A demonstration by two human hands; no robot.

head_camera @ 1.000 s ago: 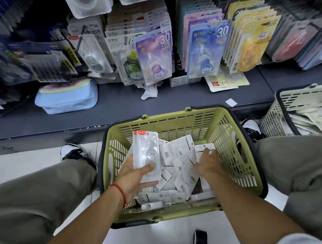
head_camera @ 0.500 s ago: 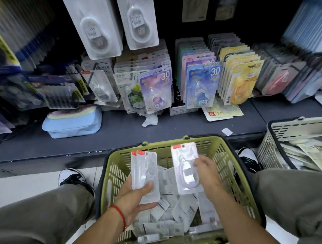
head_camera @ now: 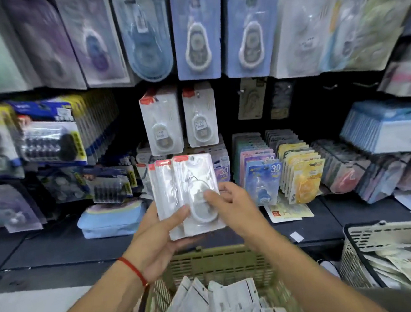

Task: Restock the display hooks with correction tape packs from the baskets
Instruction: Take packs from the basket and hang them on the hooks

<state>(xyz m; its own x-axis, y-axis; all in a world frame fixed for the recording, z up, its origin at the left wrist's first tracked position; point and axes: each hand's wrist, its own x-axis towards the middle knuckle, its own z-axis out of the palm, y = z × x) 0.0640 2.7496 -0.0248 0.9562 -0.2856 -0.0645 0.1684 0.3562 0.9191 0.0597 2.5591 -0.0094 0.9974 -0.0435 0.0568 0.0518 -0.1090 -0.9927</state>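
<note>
From the head view, the left hand (head_camera: 157, 237) clamps a fanned stack of clear, red-tabbed correction tape packs (head_camera: 185, 195) upright, long axis vertical, the right hand (head_camera: 231, 203) pinching the front pack. The matching white packs on their hooks (head_camera: 179, 119) hang just above and farther back, with dark open room to their right; the green plastic basket (head_camera: 221, 264) sits near, below both grips.

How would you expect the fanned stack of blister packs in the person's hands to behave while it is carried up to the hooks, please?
The stack of blister packs probably stays stiff, as each flat pack stands upright unbent. The glossy clear fronts look slippery, and the packs already sit fanned, so they may slide apart. They seem light: the left hand holds them from below while the right hand only pinches the front one.
</note>
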